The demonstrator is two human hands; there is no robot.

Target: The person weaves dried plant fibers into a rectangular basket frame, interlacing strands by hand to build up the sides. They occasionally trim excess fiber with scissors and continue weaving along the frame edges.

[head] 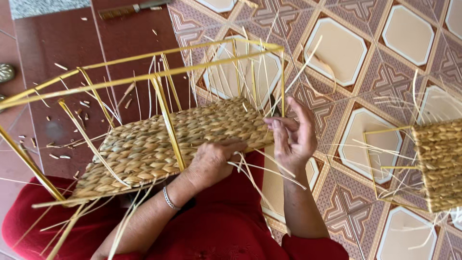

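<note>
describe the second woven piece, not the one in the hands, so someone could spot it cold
Start from the patterned tile floor and go to the picture's right edge. There lies a second woven basket piece, partly cut off, on its own yellow frame. Unlike the woven panel under the left hand and right hand, nobody touches it.
</note>
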